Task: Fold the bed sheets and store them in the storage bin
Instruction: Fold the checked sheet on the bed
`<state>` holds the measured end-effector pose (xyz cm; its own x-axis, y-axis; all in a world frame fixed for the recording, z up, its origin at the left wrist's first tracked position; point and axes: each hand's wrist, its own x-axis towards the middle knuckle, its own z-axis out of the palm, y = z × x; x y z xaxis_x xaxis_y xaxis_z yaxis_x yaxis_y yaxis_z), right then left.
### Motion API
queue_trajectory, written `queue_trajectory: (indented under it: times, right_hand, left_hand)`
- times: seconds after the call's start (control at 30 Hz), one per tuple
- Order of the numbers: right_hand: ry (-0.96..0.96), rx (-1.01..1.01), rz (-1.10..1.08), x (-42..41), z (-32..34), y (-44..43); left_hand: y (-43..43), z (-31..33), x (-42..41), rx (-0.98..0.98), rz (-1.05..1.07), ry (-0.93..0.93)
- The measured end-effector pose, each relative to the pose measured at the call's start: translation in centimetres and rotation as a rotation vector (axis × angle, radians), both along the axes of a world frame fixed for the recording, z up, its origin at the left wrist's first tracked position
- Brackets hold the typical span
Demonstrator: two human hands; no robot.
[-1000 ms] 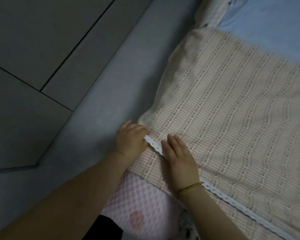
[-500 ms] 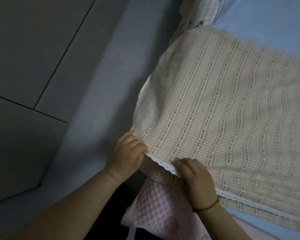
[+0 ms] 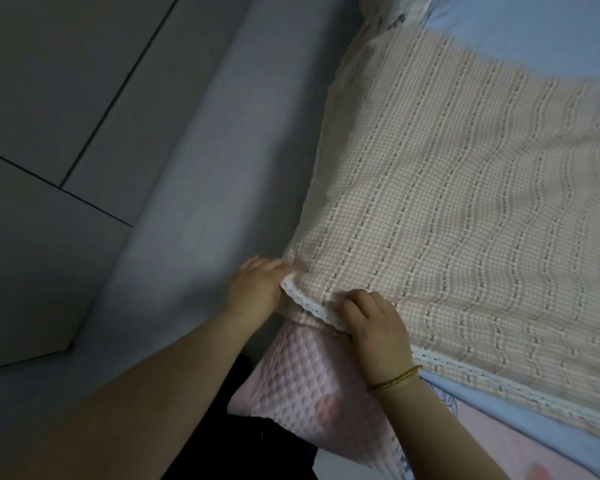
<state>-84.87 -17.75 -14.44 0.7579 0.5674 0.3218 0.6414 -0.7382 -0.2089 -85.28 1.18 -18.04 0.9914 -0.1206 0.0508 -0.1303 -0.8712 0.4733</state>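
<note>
At lower centre the right hand (image 3: 374, 327), flat a second ago, now curls its fingers and pinches the sheet's (image 3: 465, 202) lace edge (image 3: 309, 306) alongside the gripping left hand (image 3: 257, 289), likely starting a fold.

Both bare forearms (image 3: 136, 403) are being stretched forward side by side. The left grip (image 3: 257, 289) is being held curled, knuckles up; the right grip (image 3: 374, 327), just beside it, is being clenched in a pinch.

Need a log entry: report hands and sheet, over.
Gripping sheet at lace edge: left hand, right hand. Sheet spread on bed. Under that corner, pink pillow.
</note>
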Motion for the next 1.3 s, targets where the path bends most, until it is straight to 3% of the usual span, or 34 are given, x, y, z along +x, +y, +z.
queue_trajectory:
  times: [0.13, 0.2, 0.43, 0.53, 0.63, 0.83, 0.97, 1.07, 1.13, 1.3]
  right_hand:
    - [-0.028, 0.125, 0.028, -0.7, 0.2, -0.2]
    - [-0.039, 0.143, 0.041, -1.2, 0.2, 0.1]
    - [0.042, 0.04, 0.038, -2.2, -1.3, -0.7]
    - [0.108, 0.041, 0.02, -2.7, -1.3, -0.8]
    - [0.163, 0.14, -0.033, -2.8, -0.5, -0.5]
    - [0.115, 0.297, -0.39, -2.8, 1.1, -4.0]
    - [0.137, 0.153, -0.637, -4.8, 0.9, -9.4]
    - [0.199, 0.102, -0.694, -6.6, 1.0, -12.5]
    - [0.238, 0.232, -0.808, -7.4, 1.2, -14.2]
    - [0.458, 0.925, -1.399, -8.6, 3.2, -19.5]
  left_hand:
    - [2.1, 1.2, -1.3, 0.062, 0.052, -0.205]
    - [2.9, 1.1, -3.1, 0.123, 0.049, -0.191]
    - [0.0, -0.3, -2.3, 0.168, 0.077, 0.385]
    - [0.3, -0.2, -2.2, 0.019, 0.176, 0.463]
    - [-0.7, 2.2, -1.3, -0.198, 0.248, 0.267]
    - [-6.7, 5.1, 1.9, -0.134, -0.121, -0.009]
    - [-12.7, 4.4, 1.0, 0.06, -0.507, -0.027]
    - [-16.3, 3.8, 0.4, 0.184, -0.622, -0.018]
    - [-18.1, 3.6, 0.4, 0.205, -0.67, -0.053]
    - [-23.3, 3.2, 0.0, 0.254, -0.788, -0.109]
